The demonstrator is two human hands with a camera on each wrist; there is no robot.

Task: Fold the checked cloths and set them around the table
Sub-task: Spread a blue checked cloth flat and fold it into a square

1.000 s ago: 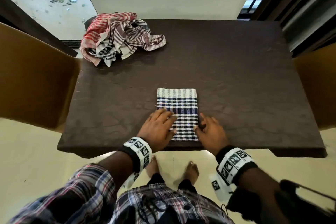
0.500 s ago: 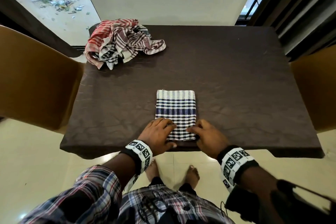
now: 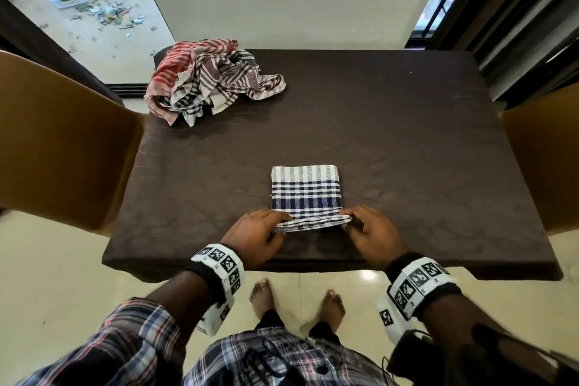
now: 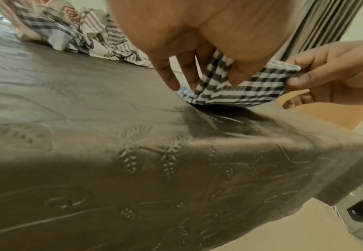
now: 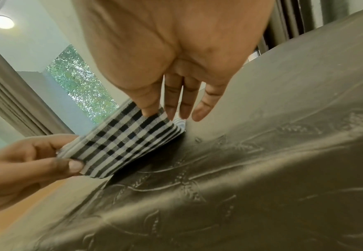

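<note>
Hands (image 3: 313,230) both pinch the blue checked cloth (image 3: 305,189) mid-fold on the bench (image 3: 407,141), crumpled pile (image 3: 210,78) still untouched.

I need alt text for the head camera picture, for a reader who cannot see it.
Two hands, the left hand and right hand, pinch the near edge of a folded blue checked cloth and lift it off a dark brown table. A heap of unfolded cloths lies at the far left corner.

The folded cloth (image 3: 305,189) is navy-and-white checked with a pale striped end. The crumpled cloths (image 3: 206,78) are red, maroon and black checks on a dark brown tablecloth (image 3: 407,150) embossed with leaves.
</note>
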